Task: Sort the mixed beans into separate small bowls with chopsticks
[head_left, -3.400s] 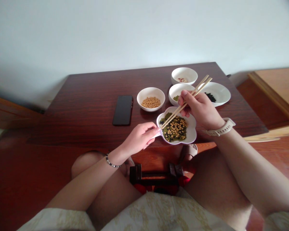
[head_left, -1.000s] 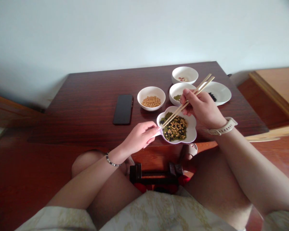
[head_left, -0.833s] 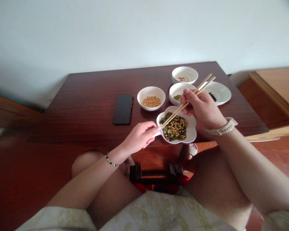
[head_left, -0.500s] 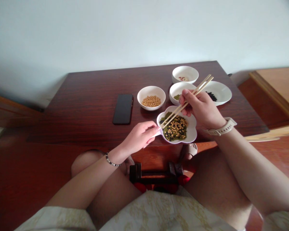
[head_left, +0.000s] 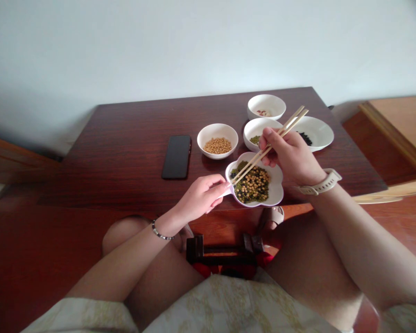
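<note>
My left hand [head_left: 204, 196] is closed around the short handle of a white flower-shaped bowl [head_left: 276, 187] at the table's front edge. Inside this bowl lie mixed beans [head_left: 252, 185]: yellow, green and black ones. A pair of chopsticks [head_left: 253, 163] is gripped in my right hand [head_left: 289, 150], slanting down to the left. Their tips are over the bowl's left side, close to my left fingertips; whether they touch any bean I cannot tell. Behind my right hand, a bowl with green beans [head_left: 254, 139] and a bowl with black beans [head_left: 305, 138] are partly hidden.
On the dark wooden table [head_left: 131, 134] stand a bowl of yellow soybeans [head_left: 217, 145] and, at the back, a bowl [head_left: 266, 107] with a few reddish and pale pieces. A black phone [head_left: 176, 156] lies left of the soybeans. The wall [head_left: 194, 51] rises behind.
Almost nothing differs. My right hand and the chopsticks have shifted very slightly to the right; my left hand keeps its hold on the handle.
</note>
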Demonstrator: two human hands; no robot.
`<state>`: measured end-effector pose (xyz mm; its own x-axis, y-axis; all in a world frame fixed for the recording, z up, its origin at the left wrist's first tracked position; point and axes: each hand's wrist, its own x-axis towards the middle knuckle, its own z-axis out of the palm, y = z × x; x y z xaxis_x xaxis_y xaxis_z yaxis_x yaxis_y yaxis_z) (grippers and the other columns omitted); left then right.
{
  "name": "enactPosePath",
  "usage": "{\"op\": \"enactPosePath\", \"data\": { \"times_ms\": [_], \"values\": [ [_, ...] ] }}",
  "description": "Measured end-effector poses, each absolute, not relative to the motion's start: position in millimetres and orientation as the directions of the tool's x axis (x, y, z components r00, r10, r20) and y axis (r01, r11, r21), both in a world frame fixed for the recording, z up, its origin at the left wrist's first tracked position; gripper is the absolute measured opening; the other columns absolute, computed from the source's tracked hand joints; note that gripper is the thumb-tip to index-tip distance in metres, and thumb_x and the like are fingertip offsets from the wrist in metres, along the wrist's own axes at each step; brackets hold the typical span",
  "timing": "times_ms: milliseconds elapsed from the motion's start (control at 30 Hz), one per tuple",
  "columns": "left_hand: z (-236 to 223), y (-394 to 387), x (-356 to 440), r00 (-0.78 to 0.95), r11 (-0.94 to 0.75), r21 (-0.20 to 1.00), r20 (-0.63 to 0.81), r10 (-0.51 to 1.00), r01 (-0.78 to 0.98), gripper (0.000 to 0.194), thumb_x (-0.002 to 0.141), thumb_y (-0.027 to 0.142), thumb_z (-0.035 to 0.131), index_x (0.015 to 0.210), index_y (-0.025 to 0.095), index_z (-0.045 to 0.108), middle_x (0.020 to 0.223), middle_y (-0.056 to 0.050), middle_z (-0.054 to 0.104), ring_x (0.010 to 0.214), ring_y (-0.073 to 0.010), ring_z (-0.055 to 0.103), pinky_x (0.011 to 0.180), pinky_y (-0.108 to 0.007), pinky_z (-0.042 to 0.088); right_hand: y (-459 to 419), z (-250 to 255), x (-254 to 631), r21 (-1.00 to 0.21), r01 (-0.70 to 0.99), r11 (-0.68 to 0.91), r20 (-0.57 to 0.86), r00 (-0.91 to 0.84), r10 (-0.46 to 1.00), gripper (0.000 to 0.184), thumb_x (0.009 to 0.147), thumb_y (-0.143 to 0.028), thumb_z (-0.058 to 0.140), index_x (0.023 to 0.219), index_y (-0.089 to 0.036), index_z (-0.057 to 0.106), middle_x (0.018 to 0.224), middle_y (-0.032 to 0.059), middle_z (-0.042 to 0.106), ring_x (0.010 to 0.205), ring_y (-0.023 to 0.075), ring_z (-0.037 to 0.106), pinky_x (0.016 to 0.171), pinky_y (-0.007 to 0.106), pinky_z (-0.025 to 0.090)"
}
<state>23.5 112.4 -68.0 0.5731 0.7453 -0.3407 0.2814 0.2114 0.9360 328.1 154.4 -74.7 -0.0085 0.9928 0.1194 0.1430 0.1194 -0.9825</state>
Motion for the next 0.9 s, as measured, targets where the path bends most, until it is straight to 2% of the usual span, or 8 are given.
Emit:
{"op": "enactPosePath", "data": {
  "times_ms": [167, 500, 700, 833, 900],
  "values": [
    [-64, 112, 24, 0.581, 0.226, 0.933, -0.351, 0.734, 0.279, 0.034, 0.116, 0.049, 0.089, 0.098, 0.028, 0.068, 0.073, 0.006, 0.059, 0.059, -0.0152, 0.050, 0.061, -0.032, 0.038, 155, -73, 327, -0.980, 0.162, 0.111, 0.109, -0.020, 0.994, 0.078, 0.104, -0.105, 0.086, 0.089, -0.030, 0.077, 0.064, 0.0037, 0.067, 0.055, 0.0206, 0.058, 0.050, 0.036, 0.050],
    [-69, 112, 21, 0.594, 0.204, 0.941, -0.330, 0.734, 0.271, 0.035, 0.118, 0.051, 0.088, 0.101, 0.028, 0.069, 0.074, 0.007, 0.058, 0.060, -0.0140, 0.050, 0.061, -0.029, 0.037, 151, -57, 325, -0.987, 0.141, 0.083, 0.086, 0.013, 0.996, 0.076, 0.108, -0.101, 0.085, 0.092, -0.029, 0.072, 0.068, 0.0029, 0.064, 0.058, 0.0198, 0.061, 0.048, 0.033, 0.045],
    [-58, 108, 23, 0.559, 0.205, 0.936, -0.336, 0.758, 0.285, 0.042, 0.116, 0.056, 0.089, 0.093, 0.029, 0.066, 0.070, 0.005, 0.058, 0.056, -0.0160, 0.049, 0.059, -0.033, 0.037, 161, -47, 319, -0.977, 0.068, 0.200, 0.208, 0.138, 0.968, 0.073, 0.108, -0.100, 0.087, 0.090, -0.031, 0.070, 0.074, 0.0029, 0.066, 0.061, 0.0199, 0.063, 0.049, 0.035, 0.047],
    [-56, 103, 26, 0.540, 0.214, 0.937, -0.336, 0.772, 0.278, 0.044, 0.116, 0.058, 0.087, 0.090, 0.030, 0.066, 0.068, 0.004, 0.056, 0.055, -0.0165, 0.048, 0.058, -0.034, 0.035, 177, -50, 315, -0.953, -0.009, 0.304, 0.288, 0.291, 0.912, 0.069, 0.112, -0.093, 0.087, 0.089, -0.031, 0.068, 0.074, 0.0017, 0.064, 0.062, 0.0182, 0.061, 0.052, 0.035, 0.042],
    [-57, 101, 27, 0.514, 0.217, 0.939, -0.328, 0.792, 0.265, 0.045, 0.116, 0.059, 0.086, 0.090, 0.030, 0.065, 0.066, 0.005, 0.054, 0.053, -0.0161, 0.045, 0.056, -0.034, 0.032, 187, -57, 316, -0.951, -0.009, 0.310, 0.291, 0.322, 0.901, 0.066, 0.114, -0.090, 0.087, 0.092, -0.032, 0.067, 0.077, 0.0018, 0.066, 0.068, 0.0200, 0.068, 0.057, 0.036, 0.048]
  ]
}}
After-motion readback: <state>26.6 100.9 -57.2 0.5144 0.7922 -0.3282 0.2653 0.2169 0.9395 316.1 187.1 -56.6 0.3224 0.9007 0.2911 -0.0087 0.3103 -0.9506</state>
